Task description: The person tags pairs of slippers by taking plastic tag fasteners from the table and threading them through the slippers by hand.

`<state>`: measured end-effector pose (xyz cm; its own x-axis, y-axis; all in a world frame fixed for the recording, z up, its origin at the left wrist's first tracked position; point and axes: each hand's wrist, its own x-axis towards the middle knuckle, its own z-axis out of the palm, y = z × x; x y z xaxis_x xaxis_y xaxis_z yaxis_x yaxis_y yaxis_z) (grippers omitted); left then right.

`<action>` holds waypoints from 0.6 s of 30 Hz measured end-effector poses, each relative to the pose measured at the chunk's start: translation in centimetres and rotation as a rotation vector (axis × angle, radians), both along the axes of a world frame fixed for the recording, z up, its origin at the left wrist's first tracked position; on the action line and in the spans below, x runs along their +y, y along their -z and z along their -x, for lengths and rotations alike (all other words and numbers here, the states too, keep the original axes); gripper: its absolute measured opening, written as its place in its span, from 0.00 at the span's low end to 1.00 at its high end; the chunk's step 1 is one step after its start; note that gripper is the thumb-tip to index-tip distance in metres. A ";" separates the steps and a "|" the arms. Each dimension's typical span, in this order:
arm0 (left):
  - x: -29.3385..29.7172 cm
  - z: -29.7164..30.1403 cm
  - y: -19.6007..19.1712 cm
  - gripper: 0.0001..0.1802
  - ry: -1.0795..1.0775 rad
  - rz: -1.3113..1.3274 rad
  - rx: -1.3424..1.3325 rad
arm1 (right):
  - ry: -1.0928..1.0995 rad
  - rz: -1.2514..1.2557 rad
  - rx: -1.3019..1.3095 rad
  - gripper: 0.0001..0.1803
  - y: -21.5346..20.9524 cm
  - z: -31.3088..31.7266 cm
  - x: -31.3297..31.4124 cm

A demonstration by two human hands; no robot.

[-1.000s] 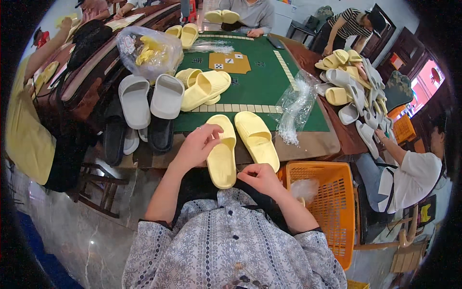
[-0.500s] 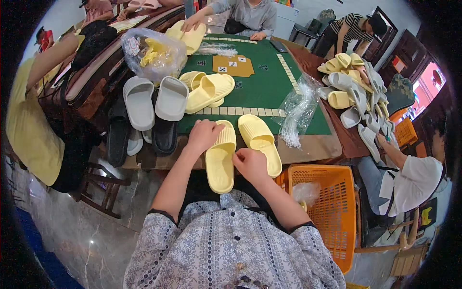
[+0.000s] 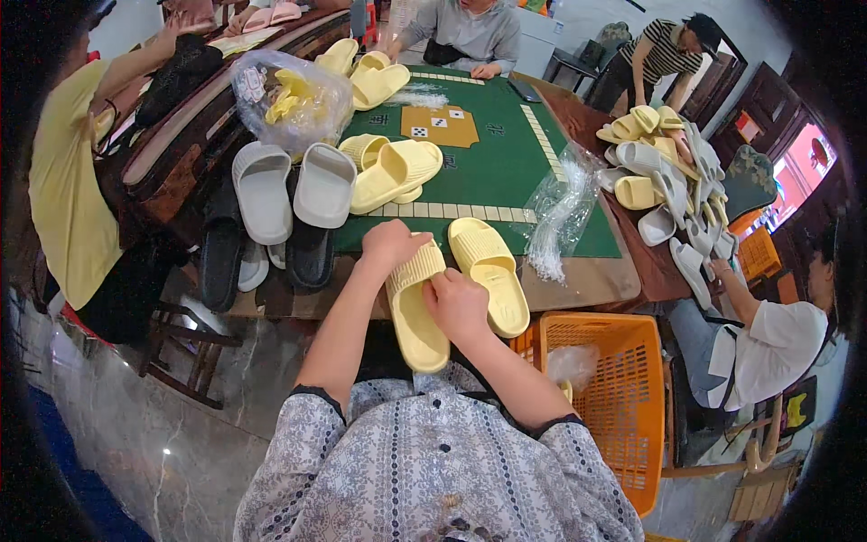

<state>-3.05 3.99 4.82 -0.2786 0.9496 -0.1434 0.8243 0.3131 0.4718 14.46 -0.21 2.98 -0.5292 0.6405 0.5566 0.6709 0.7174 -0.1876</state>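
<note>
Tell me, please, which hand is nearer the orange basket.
Right. The right hand is left of the orange basket; the left hand, touching a yellow slipper, is farther left and forward.

Loose slipper (image 3: 492,271) crowds held slipper (image 3: 420,332); green mat (image 3: 492,172) seems open centrally.

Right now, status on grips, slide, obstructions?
Left grip at strap's left side; right grip at its right edge. Yellow slide: heel past table edge. Possible snag: second yellow slide, close right.

Matt, ribbed rubbery yellow slipper (image 3: 419,336)
</note>
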 end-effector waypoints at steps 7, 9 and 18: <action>0.6 -1.2 0.1 0.27 0.028 -0.025 -0.116 | 0.040 -0.070 -0.062 0.08 1.1 0.4 0.8; 0.7 -1.8 0.5 0.23 0.065 -0.097 -0.132 | 0.044 -0.070 -0.057 0.08 1.3 0.4 0.9; 0.6 -3.6 2.3 0.13 -0.174 -0.547 -0.231 | -0.053 0.286 0.223 0.07 -2.3 -4.0 -1.1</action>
<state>0.51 4.62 2.48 -0.4557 0.8461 0.2765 0.6404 0.0960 0.7620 18.47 -1.29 5.31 -0.4517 0.7618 0.4644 0.5546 0.6475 -0.5227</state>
